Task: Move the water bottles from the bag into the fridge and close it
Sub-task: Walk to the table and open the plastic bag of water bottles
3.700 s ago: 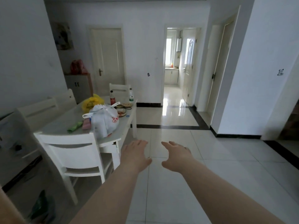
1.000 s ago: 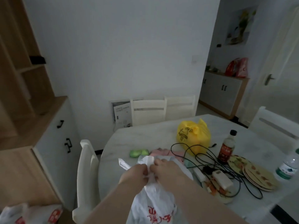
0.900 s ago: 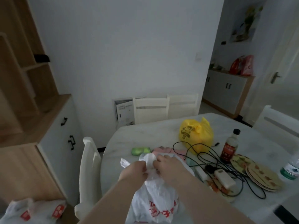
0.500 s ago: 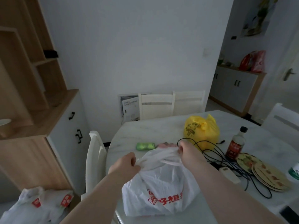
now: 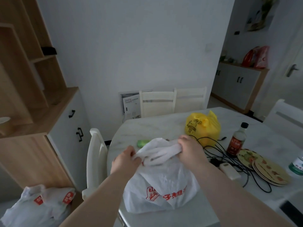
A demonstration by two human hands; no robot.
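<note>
Both hands [image 5: 126, 159] [image 5: 191, 149] gripping white bag [image 5: 162, 182] top.

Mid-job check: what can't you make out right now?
Head view only.
Contents of the white bag: hidden by its plastic, top gripped by left hand and right hand.
Fridge: outside the frame.
Green-labelled bottle: cut off by right edge.
Contents of the floor bag: hidden by plastic.

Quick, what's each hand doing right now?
Left hand: gripping the white bag at its top edge.
Right hand: gripping the bag's bunched handle.
</note>
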